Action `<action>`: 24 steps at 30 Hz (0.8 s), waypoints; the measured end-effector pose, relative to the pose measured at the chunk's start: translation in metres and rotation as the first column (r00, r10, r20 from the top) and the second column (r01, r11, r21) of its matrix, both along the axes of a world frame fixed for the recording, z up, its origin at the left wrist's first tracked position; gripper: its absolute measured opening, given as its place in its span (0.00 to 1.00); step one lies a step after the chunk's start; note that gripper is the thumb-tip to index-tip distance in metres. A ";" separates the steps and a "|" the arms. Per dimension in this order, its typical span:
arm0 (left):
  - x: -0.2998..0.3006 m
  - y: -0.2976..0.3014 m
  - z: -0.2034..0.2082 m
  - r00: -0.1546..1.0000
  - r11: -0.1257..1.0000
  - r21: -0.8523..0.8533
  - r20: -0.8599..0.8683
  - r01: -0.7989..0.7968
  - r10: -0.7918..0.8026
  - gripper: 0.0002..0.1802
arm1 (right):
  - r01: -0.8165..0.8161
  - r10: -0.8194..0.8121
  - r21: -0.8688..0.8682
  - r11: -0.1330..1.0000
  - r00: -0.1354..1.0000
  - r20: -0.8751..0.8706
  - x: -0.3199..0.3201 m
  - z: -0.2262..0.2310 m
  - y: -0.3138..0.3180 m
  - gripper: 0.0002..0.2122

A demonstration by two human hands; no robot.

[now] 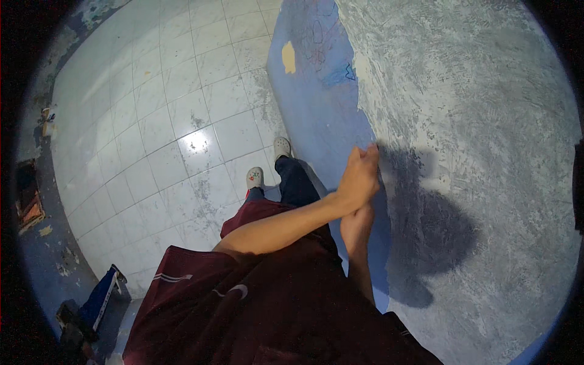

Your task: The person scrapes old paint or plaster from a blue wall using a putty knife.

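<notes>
My left hand (359, 179) reaches across my body to the wall on the right. Its fingers are closed, and what they hold, if anything, is hidden. Just below and partly behind it, my right hand (357, 224) is closed too, with its fingers mostly out of sight. Both hands are at the ragged border where the smooth blue paint (328, 115) meets a rough grey-white surface (480, 103). A dark shadow of my arms and head falls on the rough part.
White tiled floor (164, 128) with grey smudges stretches to the left of the wall. My feet stand on it in light clogs (255, 177). A blue object with a pale edge (103, 301) stands at the lower left, by a worn blue wall (58, 249).
</notes>
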State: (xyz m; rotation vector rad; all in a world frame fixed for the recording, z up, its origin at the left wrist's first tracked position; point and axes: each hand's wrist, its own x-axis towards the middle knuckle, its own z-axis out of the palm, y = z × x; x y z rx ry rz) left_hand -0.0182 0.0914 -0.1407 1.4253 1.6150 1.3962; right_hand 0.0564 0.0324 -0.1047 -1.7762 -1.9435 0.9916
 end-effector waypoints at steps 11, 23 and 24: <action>0.016 -0.001 -0.001 0.995 0.997 -0.017 0.074 -0.070 0.071 0.33 | 0.078 -0.078 0.036 0.996 0.997 -0.019 -0.003 0.014 -0.010 0.13; 0.003 0.000 -0.003 0.992 0.996 0.071 0.119 -0.054 0.045 0.32 | -0.041 0.039 -0.049 0.998 0.998 -0.039 0.004 0.003 -0.001 0.17; 0.000 0.000 -0.004 0.993 0.999 0.031 0.115 -0.023 0.019 0.32 | -0.047 0.045 -0.051 0.998 0.998 -0.039 0.007 0.000 -0.003 0.17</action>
